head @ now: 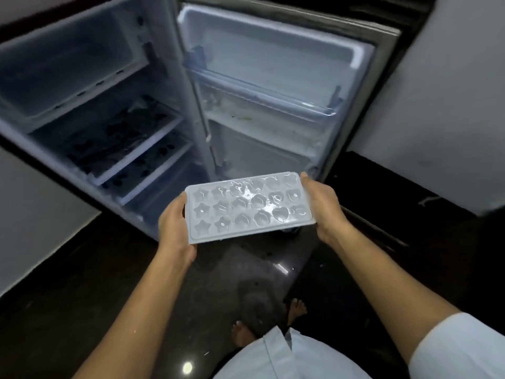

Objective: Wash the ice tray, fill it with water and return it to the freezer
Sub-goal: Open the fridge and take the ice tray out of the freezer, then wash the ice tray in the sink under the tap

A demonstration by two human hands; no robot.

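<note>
Open grey fridge (109,119), pale freezer box (68,64) top left. We hold white rectangular plastic ice tray (248,207), cells glinting, likely full, before it; left hand (175,225), right hand (322,206) grip short ends. We should keep it level, lift slowly.

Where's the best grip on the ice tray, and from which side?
Take the ice tray by its two short end rims, one hand from each side, as the left hand and right hand do. It is long, flat and shallow with open cups that glint, perhaps wet, so end grips keep it level.
</note>
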